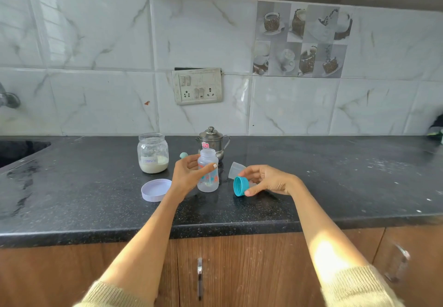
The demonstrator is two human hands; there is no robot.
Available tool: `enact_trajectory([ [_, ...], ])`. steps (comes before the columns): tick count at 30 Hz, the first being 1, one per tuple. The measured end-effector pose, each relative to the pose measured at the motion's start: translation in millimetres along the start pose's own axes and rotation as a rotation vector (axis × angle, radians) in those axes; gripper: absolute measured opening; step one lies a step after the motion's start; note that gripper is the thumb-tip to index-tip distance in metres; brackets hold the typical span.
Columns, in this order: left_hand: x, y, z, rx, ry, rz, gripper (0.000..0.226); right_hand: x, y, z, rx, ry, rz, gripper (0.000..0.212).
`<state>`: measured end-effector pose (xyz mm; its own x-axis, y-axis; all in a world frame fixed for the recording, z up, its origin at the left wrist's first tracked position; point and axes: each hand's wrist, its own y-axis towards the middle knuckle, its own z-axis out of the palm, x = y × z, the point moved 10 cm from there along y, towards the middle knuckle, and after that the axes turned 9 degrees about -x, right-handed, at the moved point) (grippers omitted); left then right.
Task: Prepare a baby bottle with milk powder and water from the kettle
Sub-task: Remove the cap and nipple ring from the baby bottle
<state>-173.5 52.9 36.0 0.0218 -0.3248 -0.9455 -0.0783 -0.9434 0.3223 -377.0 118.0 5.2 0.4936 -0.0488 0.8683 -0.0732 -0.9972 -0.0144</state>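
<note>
Setting: a home kitchen. Evidence:
- Black speckled stone bench (311, 186) running along the wall, with wooden cabinet doors (239, 270) and metal handles (199, 275) beneath it.
- Wall tiled in white marble-look tiles (96, 31); one decorative tile panel (302, 39) printed with cups and desserts.
- Wall plate with switches and sockets (197, 86) just above the bench.
- Edge of a sink (19, 148) at far left, with part of a tap (8, 96) above it.
- On the bench: a small steel kettle (212, 142), an open glass jar (153, 153) part-filled with white powder, and its lid (156, 190) lying nearby.
</note>
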Motion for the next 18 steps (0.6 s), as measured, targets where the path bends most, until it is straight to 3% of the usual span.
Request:
enact_trajectory([
  [18, 1.6, -0.4, 0.5, 0.026, 0.026, -0.002, 0.062, 1.2, -4.9, -8.2, -0.119, -0.04, -0.081, 0.049],
])
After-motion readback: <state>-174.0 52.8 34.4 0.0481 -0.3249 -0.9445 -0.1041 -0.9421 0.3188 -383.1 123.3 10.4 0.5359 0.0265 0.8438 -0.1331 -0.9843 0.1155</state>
